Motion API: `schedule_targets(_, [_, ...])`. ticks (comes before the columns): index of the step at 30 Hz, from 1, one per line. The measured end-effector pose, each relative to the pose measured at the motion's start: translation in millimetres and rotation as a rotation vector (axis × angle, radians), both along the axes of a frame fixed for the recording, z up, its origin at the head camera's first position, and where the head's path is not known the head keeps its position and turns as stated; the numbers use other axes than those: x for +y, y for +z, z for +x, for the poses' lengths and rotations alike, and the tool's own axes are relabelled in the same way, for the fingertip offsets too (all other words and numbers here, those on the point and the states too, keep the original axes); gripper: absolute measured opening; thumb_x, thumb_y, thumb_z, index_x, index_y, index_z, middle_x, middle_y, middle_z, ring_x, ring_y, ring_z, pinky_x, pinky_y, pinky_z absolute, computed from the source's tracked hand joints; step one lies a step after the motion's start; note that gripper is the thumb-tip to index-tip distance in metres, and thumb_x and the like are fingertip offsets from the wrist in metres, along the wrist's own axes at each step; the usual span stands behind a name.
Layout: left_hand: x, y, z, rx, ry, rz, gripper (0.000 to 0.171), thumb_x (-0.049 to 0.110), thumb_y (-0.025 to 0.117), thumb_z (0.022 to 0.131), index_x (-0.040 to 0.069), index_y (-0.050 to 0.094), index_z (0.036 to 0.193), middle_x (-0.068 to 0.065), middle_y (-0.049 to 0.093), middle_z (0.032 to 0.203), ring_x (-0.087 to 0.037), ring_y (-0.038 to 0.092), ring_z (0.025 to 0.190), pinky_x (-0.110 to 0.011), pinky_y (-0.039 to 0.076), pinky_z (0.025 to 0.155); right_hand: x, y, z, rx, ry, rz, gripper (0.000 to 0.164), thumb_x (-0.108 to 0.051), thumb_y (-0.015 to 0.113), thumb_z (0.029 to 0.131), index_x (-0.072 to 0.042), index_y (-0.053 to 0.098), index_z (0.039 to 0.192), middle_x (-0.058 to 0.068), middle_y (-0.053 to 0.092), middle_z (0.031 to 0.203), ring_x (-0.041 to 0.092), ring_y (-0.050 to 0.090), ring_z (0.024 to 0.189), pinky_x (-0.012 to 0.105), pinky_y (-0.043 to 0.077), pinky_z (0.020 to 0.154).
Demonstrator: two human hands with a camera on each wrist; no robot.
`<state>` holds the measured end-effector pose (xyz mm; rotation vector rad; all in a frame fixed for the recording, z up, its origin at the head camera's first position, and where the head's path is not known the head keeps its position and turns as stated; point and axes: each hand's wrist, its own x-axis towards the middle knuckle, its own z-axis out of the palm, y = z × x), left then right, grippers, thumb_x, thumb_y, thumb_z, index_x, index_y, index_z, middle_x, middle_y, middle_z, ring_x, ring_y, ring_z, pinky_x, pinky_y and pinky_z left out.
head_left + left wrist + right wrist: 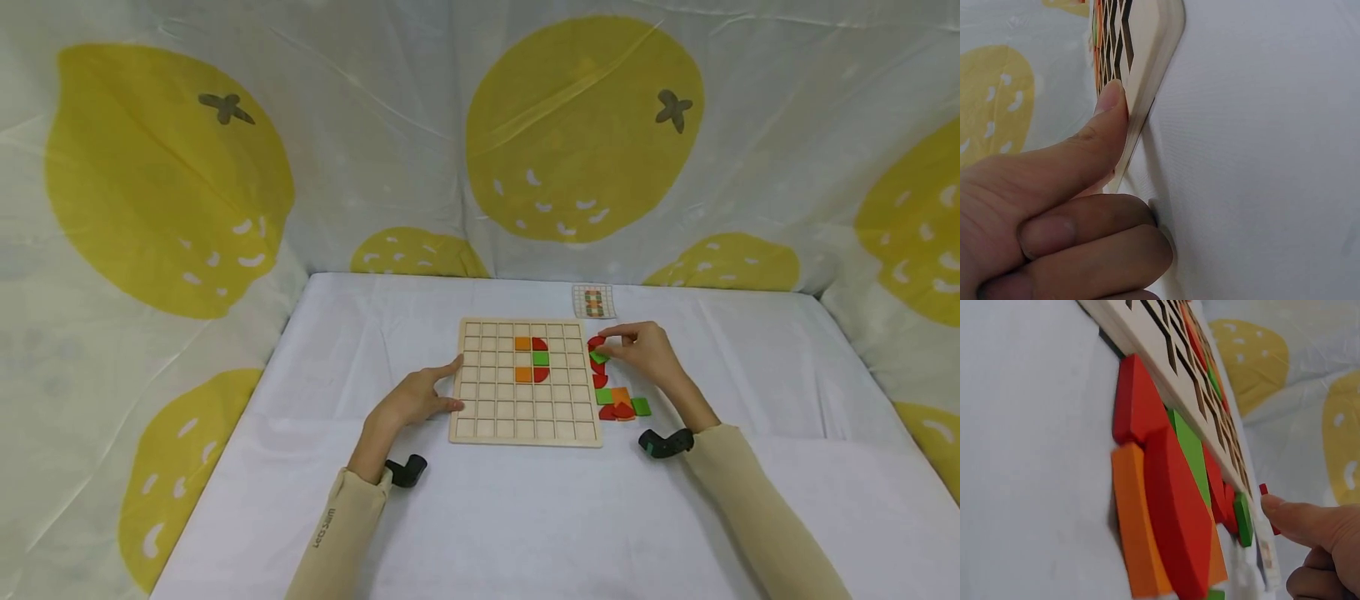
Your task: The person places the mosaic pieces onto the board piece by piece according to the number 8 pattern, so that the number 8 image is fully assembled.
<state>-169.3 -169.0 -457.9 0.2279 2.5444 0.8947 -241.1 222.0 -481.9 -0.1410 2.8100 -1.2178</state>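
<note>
A square wooden grid board [487, 431] lies on the table. On it sit two orange squares, a green square [540, 358] and two red quarter-round pieces. My left hand [408, 398] holds the board's left edge, with its thumb [1107, 122] against the rim and other fingers curled below in the left wrist view. Beyond the board's right side, my right hand [651, 350] pinches a red piece [1264, 489] between thumb and fingertips; most of that piece is hidden behind the thumb. Just under these fingertips lies a loose green piece [1244, 519].
Loose red, green and orange pieces [619, 397] lie along the board's right side, some overlapping. A small pattern card [594, 302] rests behind the board's far right corner. Lemon-print cloth [375, 150] hangs behind the white-covered table [525, 525].
</note>
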Motion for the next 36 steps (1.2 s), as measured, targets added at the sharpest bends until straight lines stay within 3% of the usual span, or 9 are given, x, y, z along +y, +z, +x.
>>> schedule_targets(2, [-0.1,-0.3,-0.1,-0.001,0.002,-0.007,0.083,0.03,0.077,0.094,0.024,0.031,0.163,-0.017,0.069,0.098,-0.022,0.058,0.085,-0.042,0.047,0.096,-9.0,-1.2,-0.6,-0.01,0.014,-0.028,0.036,-0.028,0.086,0.087,-0.008,0.08,0.116,-0.001,0.035,0.061,0.018,0.036,0.059,0.027,0.025,0.054])
schedule_targets(5, [-0.2,-0.2,-0.7,-0.017,0.009,-0.01,0.084,0.03,0.077,0.093,0.025,0.03,0.163,-0.003,0.053,0.074,-0.016,0.042,0.068,-0.037,0.043,0.084,-24.3,-3.1,-1.3,-0.016,0.049,-0.056,0.035,-0.029,0.086,0.086,-0.009,0.08,0.114,-0.002,0.036,0.06,0.017,0.036,0.057,0.027,0.025,0.052])
schedule_targets(14, [-1.3,-0.1,-0.8,-0.017,0.014,-0.017,0.086,0.029,0.078,0.091,0.025,0.031,0.163,-0.007,0.058,0.076,-0.015,0.04,0.066,-0.039,0.044,0.089,-72.3,-0.2,-2.3,0.019,0.158,-0.126,0.03,-0.026,0.085,0.088,-0.011,0.081,0.113,-0.002,0.036,0.057,0.015,0.03,0.052,0.026,0.025,0.05])
schedule_targets(17, [-0.9,-0.5,-0.9,-0.012,0.011,-0.018,0.086,0.029,0.079,0.091,0.025,0.031,0.163,-0.017,0.066,0.09,-0.017,0.043,0.071,-0.039,0.045,0.089,-84.7,-0.5,-3.9,0.022,0.167,-0.12,0.031,-0.025,0.084,0.088,-0.01,0.08,0.115,-0.002,0.037,0.057,0.015,0.03,0.053,0.026,0.026,0.052])
schedule_targets(19, [-0.6,-0.7,-0.7,0.002,0.008,-0.025,0.086,0.028,0.079,0.091,0.024,0.032,0.163,-0.025,0.07,0.116,-0.019,0.055,0.085,-0.041,0.047,0.096,-91.6,-0.5,-4.7,0.012,0.168,-0.122,0.031,-0.025,0.084,0.088,-0.009,0.08,0.115,-0.001,0.038,0.057,0.014,0.031,0.054,0.026,0.026,0.052])
schedule_targets(22, [-0.2,-0.2,-0.2,0.001,0.005,-0.017,0.086,0.028,0.078,0.092,0.024,0.031,0.163,-0.029,0.062,0.138,-0.029,0.062,0.107,-0.046,0.047,0.104,-99.8,-0.8,-5.7,0.008,0.177,-0.111,0.032,-0.024,0.085,0.088,-0.009,0.08,0.116,-0.002,0.042,0.057,0.013,0.033,0.053,0.025,0.027,0.052])
schedule_targets(24, [0.0,0.3,0.2,0.008,0.005,-0.016,0.085,0.027,0.079,0.092,0.023,0.032,0.163,-0.026,0.052,0.152,-0.032,0.058,0.129,-0.05,0.044,0.111,-104.3,-1.1,-6.1,0.006,0.176,-0.111,0.031,-0.024,0.085,0.087,-0.01,0.08,0.115,-0.002,0.043,0.057,0.013,0.034,0.053,0.025,0.026,0.051])
schedule_targets(32, [0.5,1.9,0.4,0.007,0.008,-0.012,0.086,0.027,0.079,0.091,0.023,0.032,0.163,-0.027,0.057,0.146,-0.036,0.056,0.133,-0.05,0.043,0.112,-115.9,-6.3,-9.2,0.038,0.202,-0.083,0.029,-0.024,0.086,0.086,-0.012,0.081,0.113,-0.003,0.043,0.056,0.012,0.037,0.051,0.023,0.026,0.051])
schedule_targets(36, [0.2,1.7,-0.3,0.009,0.011,-0.013,0.086,0.027,0.079,0.092,0.023,0.032,0.163,-0.024,0.047,0.156,-0.033,0.052,0.139,-0.052,0.042,0.114,-118.7,-7.1,-9.7,0.037,0.2,-0.078,0.031,-0.026,0.085,0.087,-0.012,0.081,0.115,-0.003,0.042,0.057,0.012,0.037,0.052,0.023,0.027,0.051])
